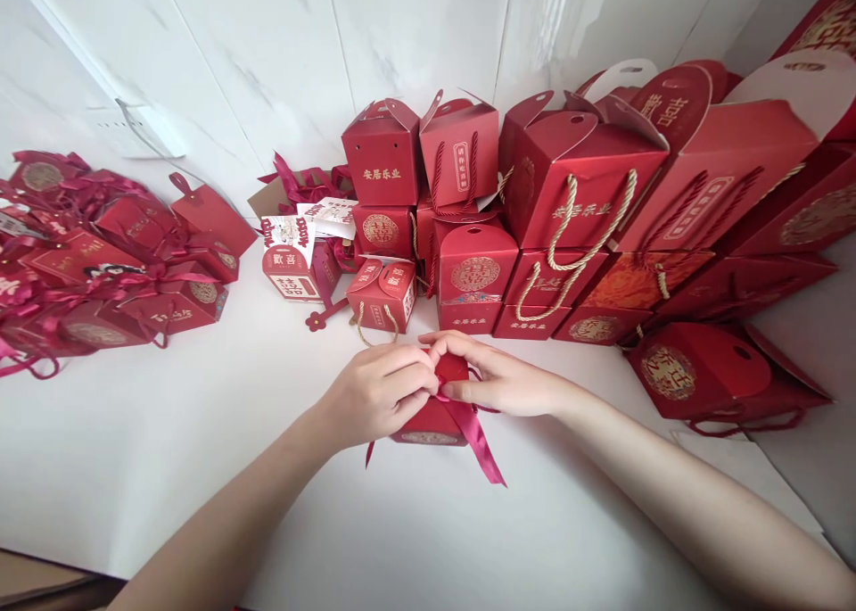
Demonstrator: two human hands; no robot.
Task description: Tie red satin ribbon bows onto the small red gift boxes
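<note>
On the white table in front of me stands a small red gift box (429,425) with a gold pattern on its near face. A magenta ribbon (480,441) is around its top, one tail hanging over the near right corner and another at the left. My left hand (382,392) is closed, its fingertips pinching the ribbon above the box. From the right, my right hand (498,377) meets it, thumb and curled fingers also closed on the ribbon. The knot itself is mostly covered by my fingers.
Behind my hands, a small box with a gold cord (382,294) and a box with white labels (294,272) stand close. Stacked red boxes (575,183) line the wall to the right. Ribboned red boxes (100,263) are heaped at left. One box (722,370) lies far right.
</note>
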